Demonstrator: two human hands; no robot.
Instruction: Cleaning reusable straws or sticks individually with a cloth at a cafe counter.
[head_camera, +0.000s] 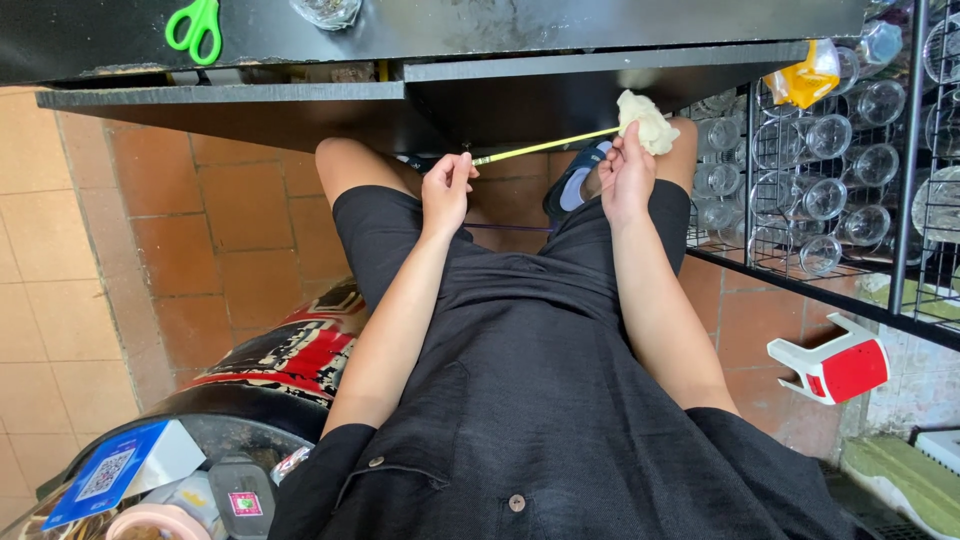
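I am seated, in black clothes, with both arms stretched out over my lap. My left hand (446, 188) pinches the near end of a thin yellow stick (545, 147). The stick runs up and to the right to a pale, crumpled wad (647, 122) of cloth-like material. My right hand (627, 175) grips that wad from below, fingers closed around it. Both hands sit just under the edge of a dark table (230, 100).
Green-handled scissors (195, 28) lie on the dark tabletop. A black wire rack (830, 170) full of upturned glasses stands at the right. A red and white plastic stool (835, 360) lies on the tiled floor. A round red and black container (280, 365) sits at lower left.
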